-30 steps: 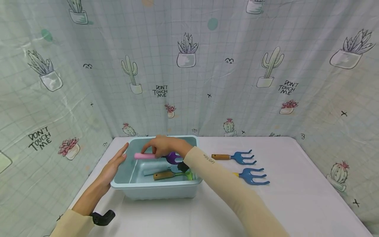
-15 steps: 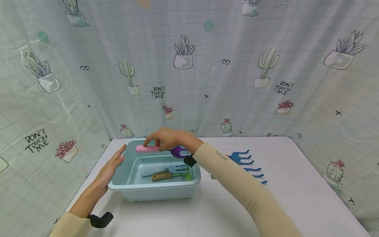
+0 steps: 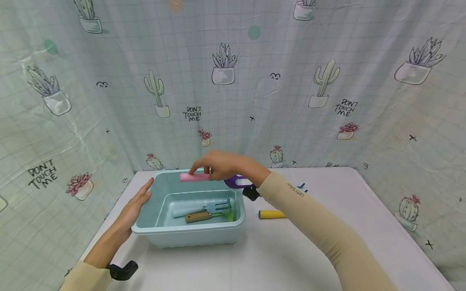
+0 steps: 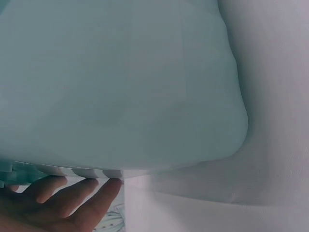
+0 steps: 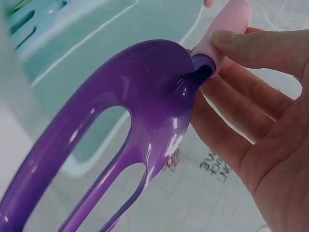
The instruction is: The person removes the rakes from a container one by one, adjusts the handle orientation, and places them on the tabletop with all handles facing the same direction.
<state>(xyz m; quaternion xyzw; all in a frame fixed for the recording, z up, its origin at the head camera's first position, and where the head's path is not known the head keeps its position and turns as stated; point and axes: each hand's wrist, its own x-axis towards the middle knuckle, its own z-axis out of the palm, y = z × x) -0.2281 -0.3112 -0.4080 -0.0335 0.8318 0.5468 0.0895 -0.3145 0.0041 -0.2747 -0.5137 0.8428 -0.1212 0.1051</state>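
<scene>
My right hand [image 3: 222,165] pinches the pink handle of a garden fork [image 5: 149,87] between thumb and fingers, above the right back part of a pale blue plastic bin [image 3: 182,229]. Its purple tines point right, partly behind my wrist in the head view. Straight fingers of my left hand [image 3: 134,208] rest along the bin's left side; the left wrist view shows those fingertips [image 4: 108,191] at the rim. Inside the bin lie a light blue fork [image 3: 204,207] and a wooden-handled tool with a green head [image 3: 209,216].
Right of the bin on the white table [image 3: 291,258], a yellow handle [image 3: 272,214] shows beside my right sleeve. Blue tine tips [image 3: 302,186] peek out farther back; the sleeve hides the rest. A cactus-print curtain [image 3: 233,101] surrounds the table.
My right hand has lifted the pink-handled garden fork up from the bin and carried it to the right. The arm now covers most of the blue forks. My left hand keeps its place.
</scene>
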